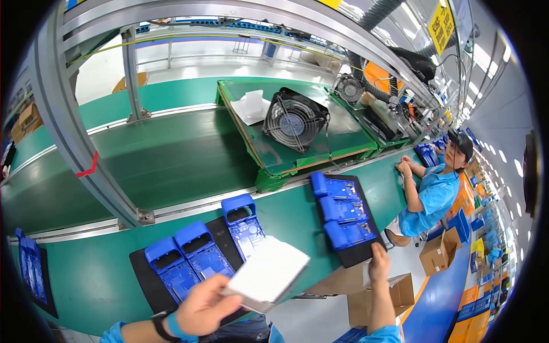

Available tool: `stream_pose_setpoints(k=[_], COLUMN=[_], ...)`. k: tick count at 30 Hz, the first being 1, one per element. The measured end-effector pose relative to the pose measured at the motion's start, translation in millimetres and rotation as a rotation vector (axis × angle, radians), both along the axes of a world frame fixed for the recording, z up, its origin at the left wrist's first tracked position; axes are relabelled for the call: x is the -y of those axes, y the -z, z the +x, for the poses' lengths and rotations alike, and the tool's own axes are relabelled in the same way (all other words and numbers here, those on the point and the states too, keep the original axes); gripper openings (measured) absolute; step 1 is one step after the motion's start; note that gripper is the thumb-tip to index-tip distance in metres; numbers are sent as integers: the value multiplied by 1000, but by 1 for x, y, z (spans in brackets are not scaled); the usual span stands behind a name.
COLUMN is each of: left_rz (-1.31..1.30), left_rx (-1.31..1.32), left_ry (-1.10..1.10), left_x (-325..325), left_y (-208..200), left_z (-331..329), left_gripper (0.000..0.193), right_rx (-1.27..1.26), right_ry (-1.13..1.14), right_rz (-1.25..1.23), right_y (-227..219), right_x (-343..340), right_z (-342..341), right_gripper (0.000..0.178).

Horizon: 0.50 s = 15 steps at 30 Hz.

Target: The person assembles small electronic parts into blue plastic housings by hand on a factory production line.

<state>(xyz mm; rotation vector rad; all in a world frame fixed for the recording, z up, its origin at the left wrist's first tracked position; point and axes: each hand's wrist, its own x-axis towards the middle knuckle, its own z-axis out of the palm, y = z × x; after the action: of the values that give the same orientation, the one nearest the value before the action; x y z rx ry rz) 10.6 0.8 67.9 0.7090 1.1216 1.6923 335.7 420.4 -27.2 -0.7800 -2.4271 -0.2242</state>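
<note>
One white slab [273, 268] lies between the hands, left [209, 306] gripping it, right [378, 264] a mat [354, 256].

Ceiling lamps [519, 166]: bright, white, overexposed
White block [270, 270]: top glaring near-white, near side shaded
Green counter [289, 228]: evenly lit, long edges bowed by the fisheye, left end bent most
Green belt [171, 171]: dark shadow against the raised platform's [260, 153] left edge
Raised platform: pale sheen on top
Picture rim: black, corners cut off
</note>
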Motion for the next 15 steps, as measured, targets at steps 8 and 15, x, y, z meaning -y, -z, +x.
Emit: stream_pose_setpoints(k=[8, 15], left_rz=[-29, -16], left_rx=[5, 30], left_ry=[-491, -602], left_x=[91, 101], left_y=[31, 49], left_z=[-21, -11], left_gripper=[15, 15], right_rx=[99, 465], right_ry=[282, 632], right_rz=[-33, -110], right_y=[16, 13], right_x=[-151, -190], right_z=[42, 23], right_gripper=[32, 25])
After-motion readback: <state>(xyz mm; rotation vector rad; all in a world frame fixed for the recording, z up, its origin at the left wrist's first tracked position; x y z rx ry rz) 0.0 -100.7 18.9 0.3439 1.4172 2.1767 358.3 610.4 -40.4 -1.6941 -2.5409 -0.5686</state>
